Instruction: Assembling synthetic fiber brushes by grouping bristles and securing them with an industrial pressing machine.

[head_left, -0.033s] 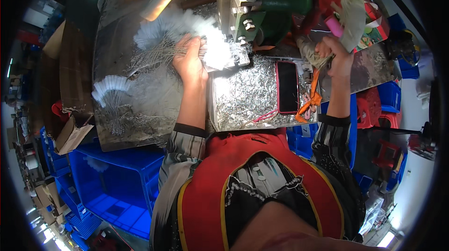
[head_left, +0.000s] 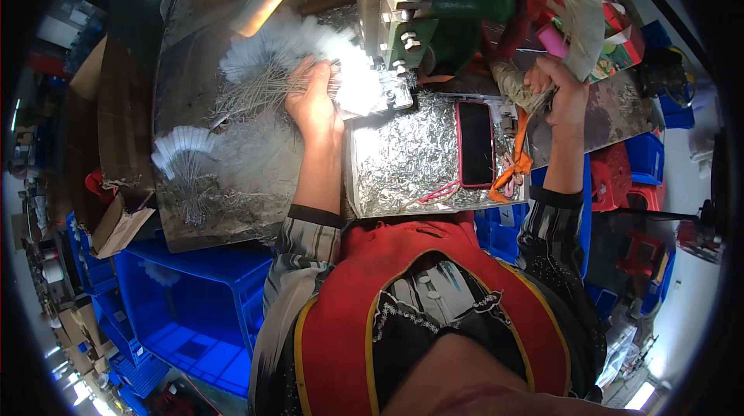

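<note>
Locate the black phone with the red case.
Head view, right of centre: the black phone in a red case lies on the tray of metal shavings, between both hands.

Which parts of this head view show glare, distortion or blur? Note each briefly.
Head view: glare whitens the tray of metal shavings and the white brush bundle by the left hand; fisheye bends the blue crate; the right hand looks sharp.
</note>
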A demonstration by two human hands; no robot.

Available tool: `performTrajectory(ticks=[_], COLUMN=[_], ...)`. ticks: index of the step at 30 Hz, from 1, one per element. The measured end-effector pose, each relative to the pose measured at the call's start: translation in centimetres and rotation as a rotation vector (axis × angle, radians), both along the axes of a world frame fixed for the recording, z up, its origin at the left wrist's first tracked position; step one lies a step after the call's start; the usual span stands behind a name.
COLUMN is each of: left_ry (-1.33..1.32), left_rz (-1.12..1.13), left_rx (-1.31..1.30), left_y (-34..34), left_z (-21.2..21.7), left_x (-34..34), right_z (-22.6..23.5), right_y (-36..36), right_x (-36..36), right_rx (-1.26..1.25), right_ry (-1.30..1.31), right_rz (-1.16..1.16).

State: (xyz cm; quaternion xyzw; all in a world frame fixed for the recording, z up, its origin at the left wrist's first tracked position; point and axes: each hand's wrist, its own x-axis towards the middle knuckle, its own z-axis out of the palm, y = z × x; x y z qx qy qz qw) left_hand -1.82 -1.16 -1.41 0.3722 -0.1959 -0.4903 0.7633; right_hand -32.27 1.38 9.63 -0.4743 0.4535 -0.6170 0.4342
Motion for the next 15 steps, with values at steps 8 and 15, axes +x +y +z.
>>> performTrajectory(ticks=[8,15], left_ry=[-0.021,0.026], left_rz=[-0.006,-0.035], left_rx=[0.013,-0.028], left_y=[-0.1,-0.1], left_z=[0.5,0.8], left_x=[-0.2,-0.6], right_z=[2.2,-5.3], right_y=[0.3,-1.1], right_x=[0.7,0.8], right_rx=[0.064,-0.347], right_ry=[0.054,0.059], right_rz=[-0.064,-0.026])
